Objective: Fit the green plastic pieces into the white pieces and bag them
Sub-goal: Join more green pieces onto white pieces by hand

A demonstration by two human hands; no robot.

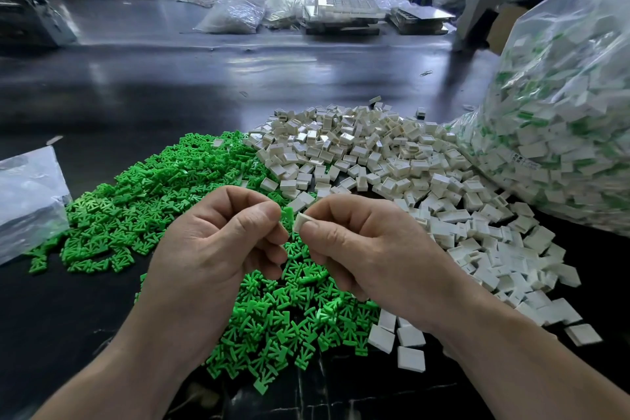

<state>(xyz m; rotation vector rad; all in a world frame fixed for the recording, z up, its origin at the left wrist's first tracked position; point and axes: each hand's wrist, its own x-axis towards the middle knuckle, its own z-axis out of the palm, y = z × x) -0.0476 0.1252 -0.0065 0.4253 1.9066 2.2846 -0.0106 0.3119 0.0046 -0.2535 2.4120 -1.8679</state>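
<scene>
My left hand (218,242) pinches a small green plastic piece (287,216) between thumb and forefinger. My right hand (364,242) pinches a small white piece (300,221) just to the right of it. The two pieces sit almost touching above the table. Below and to the left spreads a heap of loose green pieces (153,194). A heap of loose white pieces (392,160) lies behind and to the right. A big clear bag (559,106) of assembled white-and-green pieces stands at the right.
A flat clear plastic bag (27,201) lies at the left edge of the dark table (136,106). Further back sit another clear bag (235,17), stacked white trays (341,14) and clutter along the far side.
</scene>
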